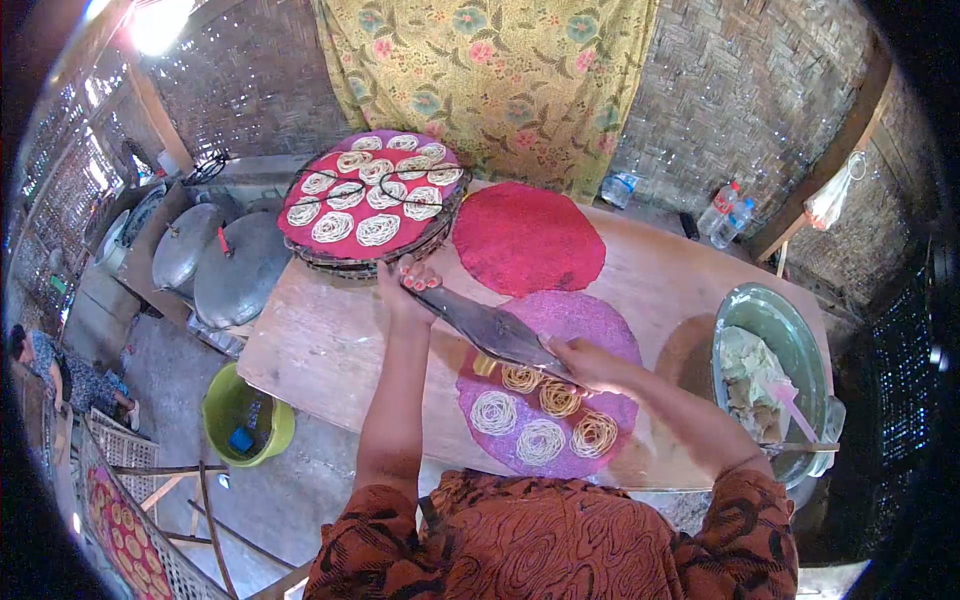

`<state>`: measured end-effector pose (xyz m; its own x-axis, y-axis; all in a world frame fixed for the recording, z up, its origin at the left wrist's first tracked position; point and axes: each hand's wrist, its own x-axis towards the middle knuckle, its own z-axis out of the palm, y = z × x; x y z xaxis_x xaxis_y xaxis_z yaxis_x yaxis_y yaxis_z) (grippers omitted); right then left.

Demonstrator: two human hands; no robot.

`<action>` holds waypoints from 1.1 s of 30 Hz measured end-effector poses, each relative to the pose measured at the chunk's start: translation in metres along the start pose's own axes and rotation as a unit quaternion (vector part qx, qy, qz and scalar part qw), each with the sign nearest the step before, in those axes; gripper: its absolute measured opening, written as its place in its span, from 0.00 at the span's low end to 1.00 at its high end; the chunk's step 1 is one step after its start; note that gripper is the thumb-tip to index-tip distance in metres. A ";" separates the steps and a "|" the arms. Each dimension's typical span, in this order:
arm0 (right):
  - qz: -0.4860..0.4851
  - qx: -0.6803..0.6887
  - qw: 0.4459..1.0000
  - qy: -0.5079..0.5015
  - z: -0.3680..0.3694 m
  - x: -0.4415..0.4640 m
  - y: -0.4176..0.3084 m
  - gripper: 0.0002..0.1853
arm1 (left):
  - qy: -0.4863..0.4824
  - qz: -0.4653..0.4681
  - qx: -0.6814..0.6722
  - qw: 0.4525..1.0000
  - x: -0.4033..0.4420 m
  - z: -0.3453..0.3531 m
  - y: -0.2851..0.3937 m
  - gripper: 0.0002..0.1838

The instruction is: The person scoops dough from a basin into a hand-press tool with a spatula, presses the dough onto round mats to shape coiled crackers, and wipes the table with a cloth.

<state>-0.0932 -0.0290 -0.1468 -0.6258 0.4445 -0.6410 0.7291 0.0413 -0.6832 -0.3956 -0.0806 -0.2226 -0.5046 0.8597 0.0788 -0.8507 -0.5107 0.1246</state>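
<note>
My left hand (412,278) is closed around the upper end of a long dark press-like tool (482,325), wide in the middle and narrower at its ends. At the lower end, my right hand (585,364) grips the same tool. It is held slantwise over a round purple sheet (590,318). Noodle-like coils lie on this sheet: white coils (541,441) and yellow-brown coils (559,397). A small yellowish piece (485,364) shows just under the tool's edge; whether it touches the tool I cannot tell. The tool's underside is hidden.
A round rack (350,264) with several white coils on red and purple sheets stands at the table's back left. A red round sheet (530,240) lies beside it. On the right is a basin (822,345) of pale dough (750,365) with a pink spatula (790,405).
</note>
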 end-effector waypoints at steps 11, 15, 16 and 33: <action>-0.057 -0.085 0.994 0.048 0.007 -0.006 -0.027 0.41 | 0.034 0.050 -0.017 0.998 -0.027 0.026 0.027 0.29; -0.032 -0.135 0.988 0.071 -0.008 -0.023 -0.041 0.40 | -0.012 0.054 -0.026 0.998 -0.025 0.011 0.012 0.24; -0.051 -0.160 0.981 0.097 -0.010 -0.024 -0.042 0.40 | -0.013 0.055 -0.026 0.998 -0.021 0.009 0.012 0.24; -0.048 -0.217 0.964 0.146 -0.007 -0.018 -0.028 0.36 | 0.065 0.070 -0.012 0.995 -0.024 0.007 -0.002 0.25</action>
<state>-0.1005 -0.0322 -0.1138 -0.6379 0.6503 -0.4125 0.7584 0.4375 -0.4831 -0.3811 -0.1001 -0.2182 -0.6316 0.7746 -0.0342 -0.7735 -0.6264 0.0968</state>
